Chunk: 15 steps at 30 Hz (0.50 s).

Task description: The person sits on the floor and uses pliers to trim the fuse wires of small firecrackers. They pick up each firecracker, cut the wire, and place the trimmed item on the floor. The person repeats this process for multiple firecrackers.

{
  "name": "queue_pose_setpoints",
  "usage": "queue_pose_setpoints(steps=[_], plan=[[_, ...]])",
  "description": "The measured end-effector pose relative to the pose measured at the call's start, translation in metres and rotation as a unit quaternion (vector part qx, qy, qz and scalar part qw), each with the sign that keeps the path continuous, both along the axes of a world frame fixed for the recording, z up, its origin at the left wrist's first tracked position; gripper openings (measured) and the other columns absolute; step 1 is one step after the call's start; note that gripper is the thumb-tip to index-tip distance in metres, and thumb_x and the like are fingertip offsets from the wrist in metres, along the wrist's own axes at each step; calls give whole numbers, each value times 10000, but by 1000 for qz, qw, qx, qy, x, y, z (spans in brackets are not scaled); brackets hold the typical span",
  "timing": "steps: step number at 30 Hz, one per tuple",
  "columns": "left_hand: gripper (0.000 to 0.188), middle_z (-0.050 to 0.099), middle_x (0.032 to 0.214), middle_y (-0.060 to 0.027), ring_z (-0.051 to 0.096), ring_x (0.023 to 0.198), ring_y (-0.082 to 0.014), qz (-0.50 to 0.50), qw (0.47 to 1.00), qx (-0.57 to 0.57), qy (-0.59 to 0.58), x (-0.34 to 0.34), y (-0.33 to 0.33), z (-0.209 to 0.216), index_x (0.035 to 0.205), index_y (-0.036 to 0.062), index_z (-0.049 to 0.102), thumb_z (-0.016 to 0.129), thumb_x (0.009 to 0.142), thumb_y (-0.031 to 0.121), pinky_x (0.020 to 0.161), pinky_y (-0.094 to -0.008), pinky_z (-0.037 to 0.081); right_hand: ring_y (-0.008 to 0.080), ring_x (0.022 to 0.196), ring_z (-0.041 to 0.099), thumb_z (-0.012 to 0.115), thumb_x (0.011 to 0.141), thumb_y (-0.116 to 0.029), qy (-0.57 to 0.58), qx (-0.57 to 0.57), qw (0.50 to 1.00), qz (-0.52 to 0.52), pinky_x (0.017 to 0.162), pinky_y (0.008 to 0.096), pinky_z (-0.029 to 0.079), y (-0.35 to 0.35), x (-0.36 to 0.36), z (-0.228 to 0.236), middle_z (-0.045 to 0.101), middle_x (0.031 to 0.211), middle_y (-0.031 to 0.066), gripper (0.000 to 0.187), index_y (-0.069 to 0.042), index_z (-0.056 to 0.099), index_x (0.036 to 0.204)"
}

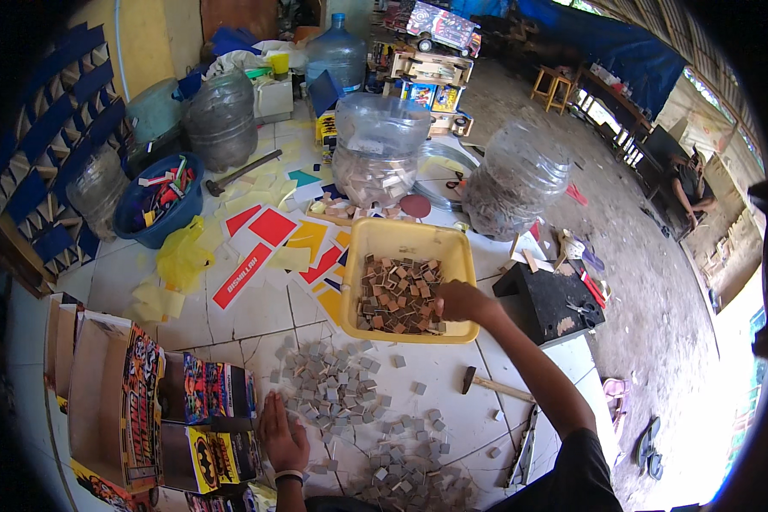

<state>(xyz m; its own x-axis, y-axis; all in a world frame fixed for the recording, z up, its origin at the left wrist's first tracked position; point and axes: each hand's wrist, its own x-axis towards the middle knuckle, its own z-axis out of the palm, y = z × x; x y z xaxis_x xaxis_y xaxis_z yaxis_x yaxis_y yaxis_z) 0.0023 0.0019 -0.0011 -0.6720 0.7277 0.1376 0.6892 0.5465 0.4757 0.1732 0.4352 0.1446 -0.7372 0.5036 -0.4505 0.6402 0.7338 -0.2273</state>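
Observation:
My right hand point(462, 303) reaches over the right side of a yellow plastic basin point(457, 243), its fingers curled down at the small square wooden pieces point(397, 294) inside. Whatever those fingers hold is hidden. On the white tiles, my left hand point(282, 437) lies flat with fingers stretched out, holding nothing, and a bracelet circles its wrist. Beside it spreads a loose pile of small grey square pieces point(328, 384). A second heap of grey squares point(410, 478) lies closer to me, and single ones are scattered to the right.
A hammer point(495, 387) lies right of the grey squares, near a black box point(548, 299) with scissors on it. Printed toy truck bodies point(132, 410) stand at left. Coloured sheets point(271, 227), a blue tub point(158, 218) and cut plastic jugs point(516, 179) lie beyond. Another person point(689, 188) sits far right.

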Motion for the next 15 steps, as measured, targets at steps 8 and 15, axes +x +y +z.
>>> queue_pose_setpoints(steps=[8, 15], plan=[[697, 375, 1639, -194, 355, 1521, -356, -8, 1000, -12, 0, -1, 1, 8, 1601, 39, 347, 561, 954, 184, 1255, -486, 262, 370, 1019, 745, 774, 797, -135, -91, 113, 987, 76, 831, 515, 602, 3, -4, -56, 761, 998, 167, 281, -71, 726, 1066], [697, 376, 1641, -184, 357, 1520, -346, -3, 1000, -17, -5, 1, 0, 9, 1604, 44, 343, 561, 958, 190, 1262, -486, 253, 305, 843, 722, 670, 904, -177, 227, 36, 971, -68, 767, 412, 568, 37, -16, -25, 719, 937, 157, 243, -48, 622, 1104]])
